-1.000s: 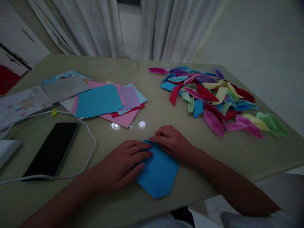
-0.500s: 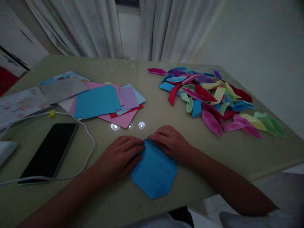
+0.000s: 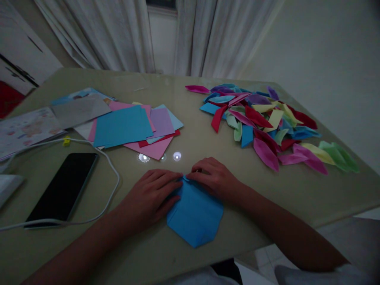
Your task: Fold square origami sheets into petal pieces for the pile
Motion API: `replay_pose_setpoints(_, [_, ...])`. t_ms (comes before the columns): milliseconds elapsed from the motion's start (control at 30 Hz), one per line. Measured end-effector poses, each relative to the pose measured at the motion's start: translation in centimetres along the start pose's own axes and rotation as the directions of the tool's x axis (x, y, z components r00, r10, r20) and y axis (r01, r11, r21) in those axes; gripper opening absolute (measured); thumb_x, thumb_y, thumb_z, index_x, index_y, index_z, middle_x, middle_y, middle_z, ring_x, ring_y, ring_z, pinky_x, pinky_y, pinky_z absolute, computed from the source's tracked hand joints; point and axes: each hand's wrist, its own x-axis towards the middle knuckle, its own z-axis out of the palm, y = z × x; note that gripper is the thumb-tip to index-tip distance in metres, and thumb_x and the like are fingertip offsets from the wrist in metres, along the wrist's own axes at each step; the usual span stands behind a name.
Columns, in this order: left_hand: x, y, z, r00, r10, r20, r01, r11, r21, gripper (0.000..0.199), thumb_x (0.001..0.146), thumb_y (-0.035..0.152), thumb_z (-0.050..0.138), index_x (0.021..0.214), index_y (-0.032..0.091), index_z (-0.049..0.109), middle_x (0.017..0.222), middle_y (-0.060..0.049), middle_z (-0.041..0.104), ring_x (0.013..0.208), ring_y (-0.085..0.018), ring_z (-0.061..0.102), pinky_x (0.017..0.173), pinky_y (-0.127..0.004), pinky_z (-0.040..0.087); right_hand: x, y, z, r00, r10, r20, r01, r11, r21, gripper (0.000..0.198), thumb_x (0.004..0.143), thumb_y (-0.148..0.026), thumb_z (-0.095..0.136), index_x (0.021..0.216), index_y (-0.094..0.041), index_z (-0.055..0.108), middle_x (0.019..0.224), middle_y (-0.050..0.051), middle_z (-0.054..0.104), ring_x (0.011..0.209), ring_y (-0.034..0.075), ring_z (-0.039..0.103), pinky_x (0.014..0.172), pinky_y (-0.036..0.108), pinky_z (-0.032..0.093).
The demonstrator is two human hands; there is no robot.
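A sheet of blue origami paper (image 3: pixel 196 213) with folded corners lies on the table before me, its point away from me. My left hand (image 3: pixel 158 192) holds the upper left edge, fingers together on it and the thumb lower down. At the top point, my right hand (image 3: pixel 212 176) pinches the paper with thumb and bent fingers. There the tip is slightly curled. Part of the upper right edge is hidden beneath the right hand.
Loose coloured sheets (image 3: pixel 123 126) lie at the back left beside printed sheets (image 3: pixel 26 132). A phone (image 3: pixel 63 186) rests at left, with a white cable (image 3: pixel 114 190) looping round it. Folded paper pieces (image 3: pixel 249 114) in many colours are heaped at the back right.
My right fingers have bent more at the top point, and the paper's tip now curls there. My left hand stays on the left edge. The whole view has shifted slightly.
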Motion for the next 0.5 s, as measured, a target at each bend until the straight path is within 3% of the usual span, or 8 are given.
replay_pose_setpoints(167, [0.27, 0.23, -0.15, 0.999, 0.047, -0.019, -0.046, 0.996, 0.079, 0.03, 0.108, 0.028, 0.058, 0.134, 0.018, 0.07, 0.138, -0.012, 0.076, 0.12, -0.032, 0.071, 0.103, -0.052, 0.051, -0.01, -0.23, -0.05, 0.999, -0.024, -0.024, 0.025, 0.999, 0.041, 0.026, 0.112, -0.02, 0.053, 0.124, -0.021, 0.075, 0.112, 0.012, 0.076, 0.104, 0.023, 0.068, 0.09, 0.039, 0.052])
replay_pose_setpoints(500, [0.46, 0.55, 0.09, 0.992, 0.112, -0.065, -0.102, 0.984, 0.148, 0.027, 0.109, 0.023, 0.055, 0.128, 0.016, 0.073, 0.142, -0.01, 0.075, 0.118, -0.029, 0.072, 0.105, -0.049, 0.05, 0.24, -0.24, -0.18, 0.998, -0.054, -0.037, 0.053, 0.998, -0.024, 0.022, 0.111, -0.022, 0.055, 0.11, -0.021, 0.077, 0.105, 0.01, 0.077, 0.096, 0.023, 0.067, 0.085, 0.039, 0.05])
